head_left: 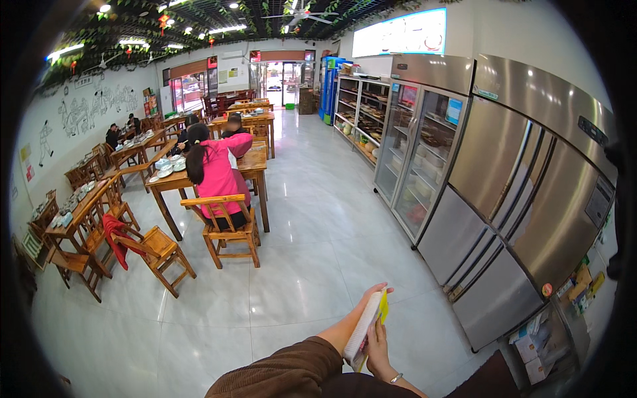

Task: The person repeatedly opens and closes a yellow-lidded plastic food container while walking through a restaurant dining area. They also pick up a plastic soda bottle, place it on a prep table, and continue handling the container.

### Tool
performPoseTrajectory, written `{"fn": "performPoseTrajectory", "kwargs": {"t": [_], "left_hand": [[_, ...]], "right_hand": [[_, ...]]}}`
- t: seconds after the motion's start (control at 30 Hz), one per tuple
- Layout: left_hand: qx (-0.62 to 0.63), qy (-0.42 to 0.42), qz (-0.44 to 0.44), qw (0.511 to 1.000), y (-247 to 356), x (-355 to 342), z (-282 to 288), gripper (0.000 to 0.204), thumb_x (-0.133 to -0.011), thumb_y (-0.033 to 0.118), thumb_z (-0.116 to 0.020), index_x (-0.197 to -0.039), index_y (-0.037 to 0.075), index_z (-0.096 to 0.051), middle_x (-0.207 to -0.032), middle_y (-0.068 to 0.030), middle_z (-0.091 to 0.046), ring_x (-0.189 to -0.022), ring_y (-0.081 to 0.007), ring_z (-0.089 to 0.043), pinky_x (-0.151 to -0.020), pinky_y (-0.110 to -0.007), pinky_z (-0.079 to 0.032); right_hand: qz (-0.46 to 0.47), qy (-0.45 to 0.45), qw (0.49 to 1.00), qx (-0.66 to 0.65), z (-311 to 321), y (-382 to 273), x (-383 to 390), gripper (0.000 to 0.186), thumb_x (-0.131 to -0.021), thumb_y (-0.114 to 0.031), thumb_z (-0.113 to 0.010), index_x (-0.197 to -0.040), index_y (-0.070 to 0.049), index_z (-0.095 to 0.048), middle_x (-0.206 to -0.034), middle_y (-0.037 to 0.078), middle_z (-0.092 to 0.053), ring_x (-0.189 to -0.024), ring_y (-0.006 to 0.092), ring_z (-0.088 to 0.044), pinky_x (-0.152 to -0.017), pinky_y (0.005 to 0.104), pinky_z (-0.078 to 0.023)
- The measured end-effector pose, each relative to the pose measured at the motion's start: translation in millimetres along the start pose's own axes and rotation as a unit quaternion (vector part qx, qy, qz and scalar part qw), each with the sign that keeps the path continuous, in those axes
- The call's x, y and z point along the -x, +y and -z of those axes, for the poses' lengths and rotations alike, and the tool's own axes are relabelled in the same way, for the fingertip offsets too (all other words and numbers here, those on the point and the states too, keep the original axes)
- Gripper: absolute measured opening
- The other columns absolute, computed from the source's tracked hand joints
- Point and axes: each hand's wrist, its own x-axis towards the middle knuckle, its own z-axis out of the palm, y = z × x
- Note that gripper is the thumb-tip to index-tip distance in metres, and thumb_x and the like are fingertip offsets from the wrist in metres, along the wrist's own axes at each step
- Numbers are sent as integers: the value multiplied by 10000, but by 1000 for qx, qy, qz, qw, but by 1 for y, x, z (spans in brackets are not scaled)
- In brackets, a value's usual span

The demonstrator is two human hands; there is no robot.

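Note:
A slim white-and-yellow package (364, 329) is held between my two hands, tilted up and away from me. My left hand (363, 308) reaches in from a brown sleeve and grips it on the left side, its fingertips showing past the top end. On the package's right side rests my right hand (378, 348), fingers closed against it, a bracelet at the wrist. The side facing me looks white and ribbed, with yellow along the right edge. What is inside cannot be made out.
Steel refrigerators (497, 152) and a glass-door cooler (424, 146) line the right wall, with shelves (361, 109) beyond. Boxes (537, 348) lie low at right. Left stand wooden tables and chairs (156, 252); a person in pink (222, 169) sits at a dish-laden table (255, 159).

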Motion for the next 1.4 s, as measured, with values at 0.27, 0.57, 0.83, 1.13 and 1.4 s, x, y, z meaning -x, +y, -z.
{"fn": "performPoseTrajectory", "kwargs": {"t": [0.27,0.57,0.83,1.13,1.4], "left_hand": [[-304,226,-262,887,56,-40,27,246,-815,170,-593,-1019,39,-627,-834,-92,-720,-635,-154,-646,-629,-292,-518],[107,253,-168,947,132,-30,46,125,-874,149,-537,-892,58,-620,-707,-36,-642,-571,-151,-596,-570,-310,-501],[238,75,-34,968,119,-27,95,105,-884,133,-524,-856,71,-603,-677,-16,-608,-568,-134,-573,-579,-309,-492],[314,189,-49,929,148,-12,56,119,-894,120,-510,-791,101,-568,-620,19,-533,-561,-104,-521,-593,-297,-464],[337,252,-52,906,154,16,37,135,-907,134,-490,-783,114,-537,-596,41,-483,-532,-81,-464,-570,-264,-428]], "right_hand": [[-88,-79,987,-113,-54,-56,-27,691,-936,-431,-478,-1509,-265,-130,-1456,76,-310,-1299,298,-365,-962,580,-390],[170,-73,978,101,-86,-73,-41,837,-814,-217,-626,-1521,-83,-198,-1487,194,-263,-1361,277,-318,-1091,408,-323],[271,-85,873,397,-96,-57,-41,975,-687,-487,-733,-1470,-60,-338,-1512,290,-186,-1297,474,-328,-1058,521,-317],[338,-140,845,391,-65,-66,-15,926,-655,-368,-755,-1451,-79,-378,-1507,276,-212,-1315,455,-314,-1081,519,-274],[344,-170,828,409,-58,-74,0,905,-621,-328,-759,-1429,-98,-423,-1502,230,-268,-1318,432,-318,-1078,504,-293]]}}
